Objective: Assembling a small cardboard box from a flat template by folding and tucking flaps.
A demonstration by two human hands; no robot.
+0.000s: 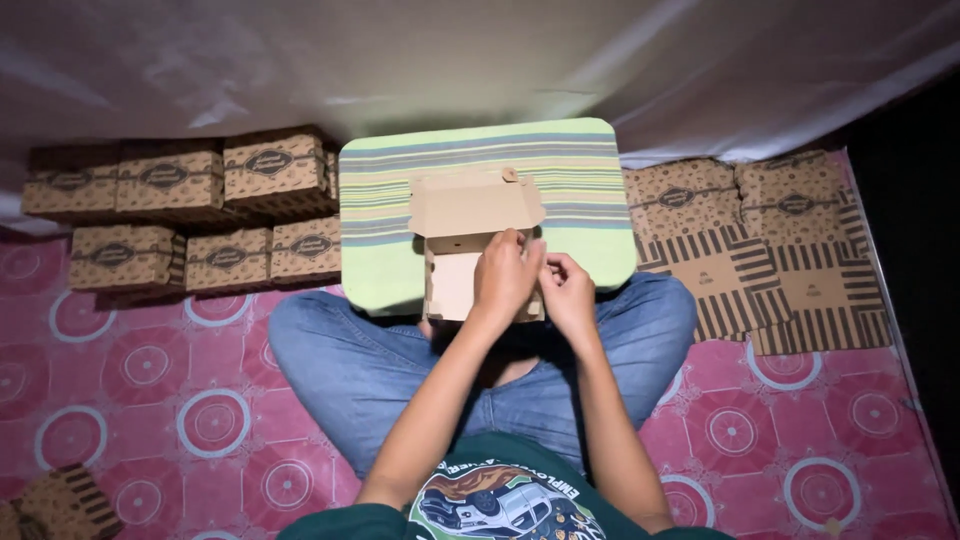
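Head view shows our left hand [503, 275] and right hand [568, 290] both pinching the half-folded cardboard box [470, 245] on the striped surface [380, 270] at twelve o'clock; uneven pressure could crease its flap.

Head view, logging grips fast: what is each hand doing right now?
Left hand: fingers closed on the half-folded brown cardboard box, at its right wall.
Right hand: fingers pinching the same box's right edge.
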